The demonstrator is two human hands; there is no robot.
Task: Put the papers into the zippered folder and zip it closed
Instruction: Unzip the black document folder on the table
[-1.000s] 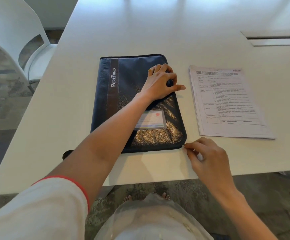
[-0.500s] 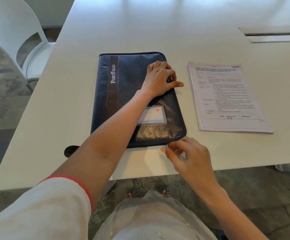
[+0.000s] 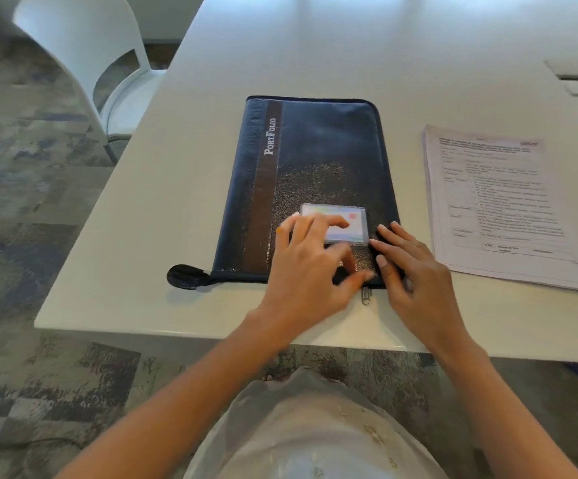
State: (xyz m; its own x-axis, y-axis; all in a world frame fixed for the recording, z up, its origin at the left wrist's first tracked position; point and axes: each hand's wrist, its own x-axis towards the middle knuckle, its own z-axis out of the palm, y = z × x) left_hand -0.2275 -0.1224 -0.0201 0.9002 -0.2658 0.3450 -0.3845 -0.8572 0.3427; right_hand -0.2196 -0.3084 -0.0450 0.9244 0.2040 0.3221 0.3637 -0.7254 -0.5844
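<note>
Both hands lay on the near right corner of the closed zippered folder [image 3: 308,174]: left hand [image 3: 310,267] spread over its card window, right hand [image 3: 415,271] flat at the edge, gripping nothing. Beside them on the bench [image 3: 177,202], the papers [image 3: 501,209] lay right of the folder.

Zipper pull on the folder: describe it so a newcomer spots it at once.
Start at the white table and find the dark blue folder lying flat on it. Follow the folder's near edge toward its right corner, between the left hand and right hand. The zipper pull is the small silver tab sticking out onto the table.
</note>
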